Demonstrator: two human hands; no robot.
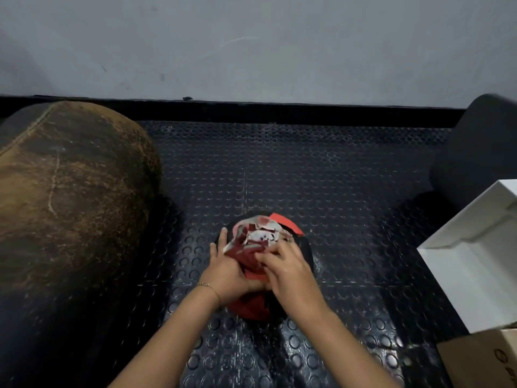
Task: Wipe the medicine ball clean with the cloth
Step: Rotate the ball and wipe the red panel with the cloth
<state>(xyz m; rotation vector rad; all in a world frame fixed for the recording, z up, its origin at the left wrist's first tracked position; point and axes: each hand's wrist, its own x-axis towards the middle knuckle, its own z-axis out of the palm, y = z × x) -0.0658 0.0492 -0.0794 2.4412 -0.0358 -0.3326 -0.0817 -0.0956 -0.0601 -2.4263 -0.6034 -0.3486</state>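
Studded floor [335, 191] — medicine ball [253, 308] (bag [70, 191] beside).

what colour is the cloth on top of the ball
Patchy red, white and grey: the cloth lies bunched on the black-and-red medicine ball. The head view shows it.

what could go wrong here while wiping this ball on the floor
1. The medicine ball sits loose on the studded mat; a hard push from the right hand could roll it off the left hand, which rests on one side only.
2. The cloth is bunched on top, so patches may get missed.
3. The mat shows whitish marks; rolling the ball could dirty it again.
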